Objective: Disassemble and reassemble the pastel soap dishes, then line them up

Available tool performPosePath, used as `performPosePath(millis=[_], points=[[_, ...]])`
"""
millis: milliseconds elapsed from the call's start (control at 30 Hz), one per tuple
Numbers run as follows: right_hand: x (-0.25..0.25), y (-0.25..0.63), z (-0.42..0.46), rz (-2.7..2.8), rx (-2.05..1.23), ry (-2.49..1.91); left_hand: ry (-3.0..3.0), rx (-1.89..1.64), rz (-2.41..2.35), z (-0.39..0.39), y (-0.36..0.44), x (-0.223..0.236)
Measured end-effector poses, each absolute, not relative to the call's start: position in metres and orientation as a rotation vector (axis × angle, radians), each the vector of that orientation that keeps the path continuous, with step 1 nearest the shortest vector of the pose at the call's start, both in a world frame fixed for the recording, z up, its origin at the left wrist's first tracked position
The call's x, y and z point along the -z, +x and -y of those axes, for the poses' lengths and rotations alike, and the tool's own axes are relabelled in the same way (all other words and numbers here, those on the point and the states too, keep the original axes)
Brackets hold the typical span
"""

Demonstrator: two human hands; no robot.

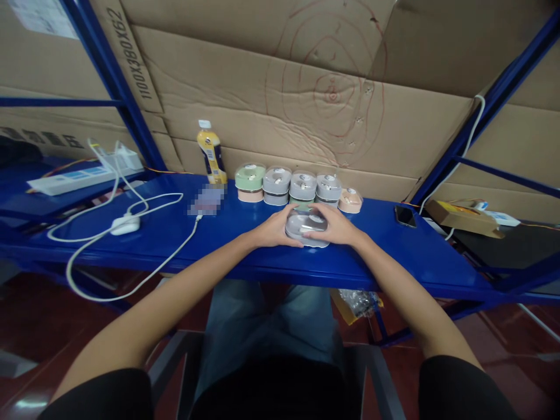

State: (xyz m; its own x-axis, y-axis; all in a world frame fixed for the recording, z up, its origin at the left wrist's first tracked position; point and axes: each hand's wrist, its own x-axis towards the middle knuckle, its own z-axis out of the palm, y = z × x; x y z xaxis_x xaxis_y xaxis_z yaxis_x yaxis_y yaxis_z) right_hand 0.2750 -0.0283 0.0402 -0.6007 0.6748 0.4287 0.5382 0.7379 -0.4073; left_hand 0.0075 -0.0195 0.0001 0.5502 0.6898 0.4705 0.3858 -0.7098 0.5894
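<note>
Desk (415,251), blue. Row of lidded containers (276,182), pastel, mostly stacked. Left hand (275,229) and right hand (336,224), clasping opposite sides of one grey container (303,221) before the row. Phone (405,216), dark, right.

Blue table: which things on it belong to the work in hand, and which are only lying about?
Likely in the work:
grey container, between left hand and right hand
similar containers behind it

Probably just lying about:
yellow bottle
dark phone
white charger
blurred item
</note>
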Motion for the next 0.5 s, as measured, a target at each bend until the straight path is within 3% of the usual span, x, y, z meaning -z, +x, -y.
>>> performPosePath(millis=[267,500], points=[[-0.057,0.346,0.001,2.156,-0.427,-1.165,2.516,-0.820,-0.864,0.032,0.005,-0.008],[-0.059,0.366,-0.006,2.272,-0.529,-1.343,2.440,-0.999,-0.996,0.014,-0.019,-0.014]])
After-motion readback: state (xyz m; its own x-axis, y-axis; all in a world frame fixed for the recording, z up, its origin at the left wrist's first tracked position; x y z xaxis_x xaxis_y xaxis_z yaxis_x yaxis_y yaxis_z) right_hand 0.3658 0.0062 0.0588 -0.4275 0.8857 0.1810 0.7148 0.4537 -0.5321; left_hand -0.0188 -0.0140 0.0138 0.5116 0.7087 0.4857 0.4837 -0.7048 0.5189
